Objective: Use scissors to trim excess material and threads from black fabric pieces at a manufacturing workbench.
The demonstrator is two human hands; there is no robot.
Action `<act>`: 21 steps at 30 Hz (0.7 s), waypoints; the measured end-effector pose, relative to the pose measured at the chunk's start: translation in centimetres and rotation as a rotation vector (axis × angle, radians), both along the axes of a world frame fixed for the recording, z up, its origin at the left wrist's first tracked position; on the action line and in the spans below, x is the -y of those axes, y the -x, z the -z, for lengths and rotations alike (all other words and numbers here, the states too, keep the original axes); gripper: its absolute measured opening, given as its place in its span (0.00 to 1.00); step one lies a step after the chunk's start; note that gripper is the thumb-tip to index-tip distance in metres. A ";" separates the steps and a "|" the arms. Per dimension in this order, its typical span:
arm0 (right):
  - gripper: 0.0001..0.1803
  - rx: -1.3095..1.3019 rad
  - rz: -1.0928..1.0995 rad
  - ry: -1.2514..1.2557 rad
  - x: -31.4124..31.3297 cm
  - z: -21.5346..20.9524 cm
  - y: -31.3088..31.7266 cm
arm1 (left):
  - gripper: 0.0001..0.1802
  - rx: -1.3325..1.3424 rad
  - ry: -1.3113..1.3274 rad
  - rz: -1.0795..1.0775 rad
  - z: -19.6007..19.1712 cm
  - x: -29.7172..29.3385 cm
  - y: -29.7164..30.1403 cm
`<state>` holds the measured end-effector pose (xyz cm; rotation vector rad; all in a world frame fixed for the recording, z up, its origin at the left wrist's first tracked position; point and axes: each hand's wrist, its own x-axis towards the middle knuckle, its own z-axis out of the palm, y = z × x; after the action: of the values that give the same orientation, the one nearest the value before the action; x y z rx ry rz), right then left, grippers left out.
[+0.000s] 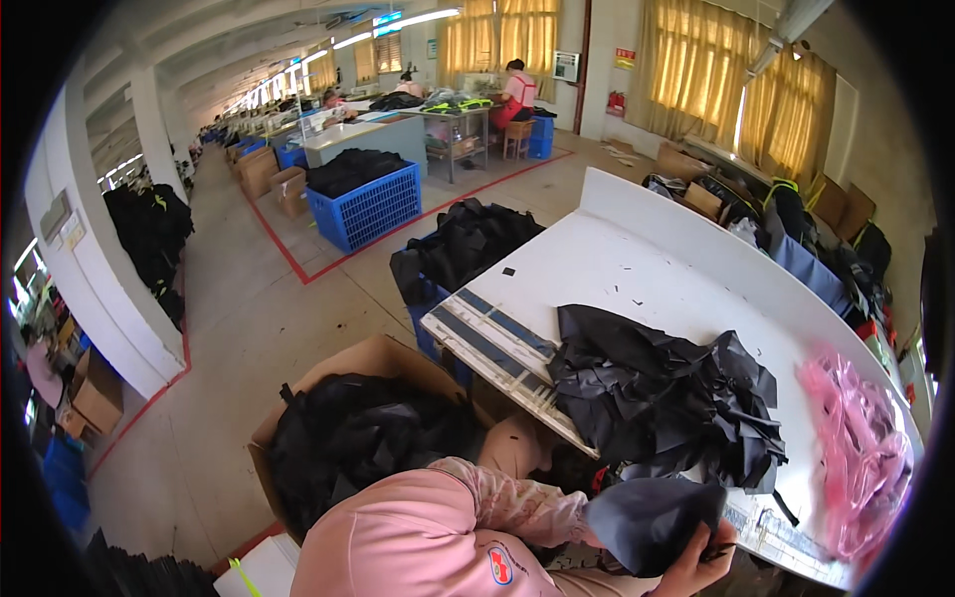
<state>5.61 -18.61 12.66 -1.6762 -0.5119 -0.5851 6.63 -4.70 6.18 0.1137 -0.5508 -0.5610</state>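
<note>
A dark, curved black fabric piece (652, 522) is held up low in the view, just off the near edge of the white table. My right hand (699, 567) grips its right side, thumb and fingers closed over the edge. From the left, my left arm in a patterned pink sleeve (532, 507) reaches to the same piece, whose body hides the fingers of that hand. Beyond it, a loose heap of cut black fabric pieces (667, 383) lies on the white table (657, 269), partly over the striped near-left edge.
Crumpled pink plastic (856, 448) lies at the table's right end. Left of me stands a cardboard box (373, 356) full of black pieces. Blue crates (373, 209) hold more black material. A white pillar (104, 249) rises at left; a person (517, 90) sits working at the back.
</note>
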 end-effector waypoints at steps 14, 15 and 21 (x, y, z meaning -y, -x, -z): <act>0.07 0.159 0.163 0.350 -3.3 0.5 -1.9 | 0.29 0.314 -1.327 -1.603 3.1 -4.1 1.5; 0.07 0.162 0.146 0.353 -2.9 0.7 -2.0 | 0.24 0.150 -1.169 -1.427 4.9 -4.7 0.2; 0.08 -0.103 -0.235 0.367 -2.1 2.1 -2.1 | 0.16 -0.240 -1.039 -1.031 9.8 -6.5 -1.3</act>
<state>7.74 -16.47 10.56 -1.9442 -0.7628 -0.2394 7.97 1.79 -3.66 1.2249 0.1245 0.2107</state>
